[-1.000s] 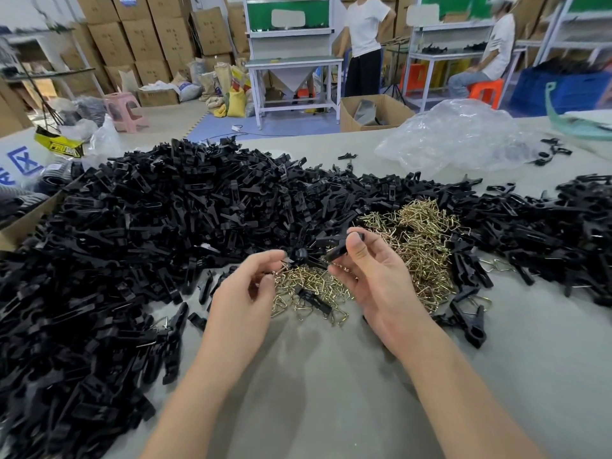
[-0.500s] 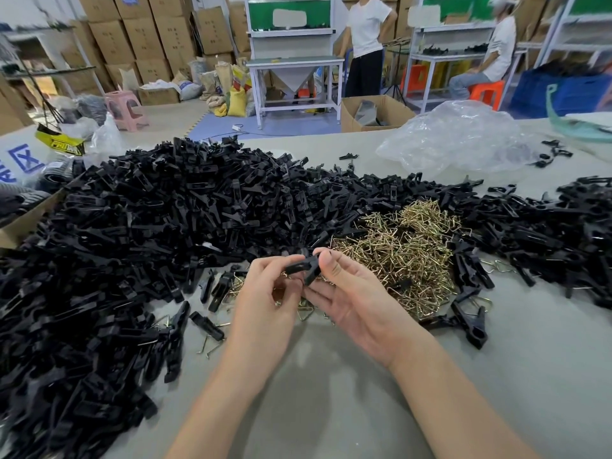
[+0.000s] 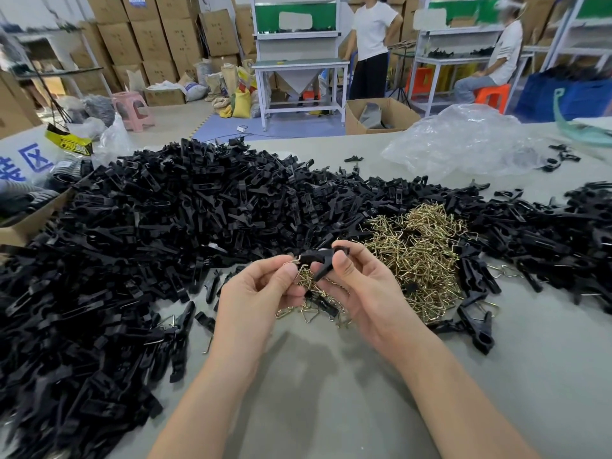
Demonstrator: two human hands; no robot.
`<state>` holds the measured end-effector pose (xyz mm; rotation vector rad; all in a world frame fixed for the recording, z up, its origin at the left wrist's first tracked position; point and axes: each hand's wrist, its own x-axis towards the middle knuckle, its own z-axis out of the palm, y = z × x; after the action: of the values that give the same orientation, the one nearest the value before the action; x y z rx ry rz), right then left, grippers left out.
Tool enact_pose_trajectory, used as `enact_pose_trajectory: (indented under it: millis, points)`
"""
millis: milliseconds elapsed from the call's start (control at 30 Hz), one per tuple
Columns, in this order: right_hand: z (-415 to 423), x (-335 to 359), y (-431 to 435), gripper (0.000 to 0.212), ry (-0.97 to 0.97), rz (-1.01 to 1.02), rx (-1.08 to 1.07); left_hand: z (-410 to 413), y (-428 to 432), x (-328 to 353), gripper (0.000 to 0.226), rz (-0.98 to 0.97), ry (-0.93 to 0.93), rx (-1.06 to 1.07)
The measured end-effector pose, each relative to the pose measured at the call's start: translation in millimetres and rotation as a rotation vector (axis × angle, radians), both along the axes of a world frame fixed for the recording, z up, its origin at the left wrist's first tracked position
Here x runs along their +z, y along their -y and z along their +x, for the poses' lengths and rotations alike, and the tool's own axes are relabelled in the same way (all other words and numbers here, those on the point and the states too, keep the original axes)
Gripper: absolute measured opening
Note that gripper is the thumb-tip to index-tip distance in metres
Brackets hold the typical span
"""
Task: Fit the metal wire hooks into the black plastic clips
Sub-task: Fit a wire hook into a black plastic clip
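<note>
Two hands over open table (image 3: 331, 399), heaps (image 3: 159, 246) around — left hand (image 3: 255, 293) tight on wire hook (image 3: 292, 260), right hand (image 3: 367, 293) on black clip (image 3: 318, 256).

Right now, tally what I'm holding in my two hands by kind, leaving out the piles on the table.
black plastic clip: 1, held in the right hand
metal wire hook: 1, pinched by the left hand
Total: 2
</note>
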<state>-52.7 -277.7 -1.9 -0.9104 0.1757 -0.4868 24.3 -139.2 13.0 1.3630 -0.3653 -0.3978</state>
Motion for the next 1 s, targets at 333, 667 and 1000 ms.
enact_pose_trajectory:
  millis: [333,667,1000]
  points:
    - [-1,-1,-3,0.018,0.023,-0.198,-0.018,5,-2,-3,0.023,0.007,-0.158,-0.262]
    - [-5,-1,-7,0.033,-0.222,-0.739,-0.15,-5,10,-13,0.032,-0.001,-0.334,-0.234]
    - [1,-15,-23,0.02,-0.209,-1.364,-0.247,-19,18,-11,0.053,-0.007,-0.302,-0.201]
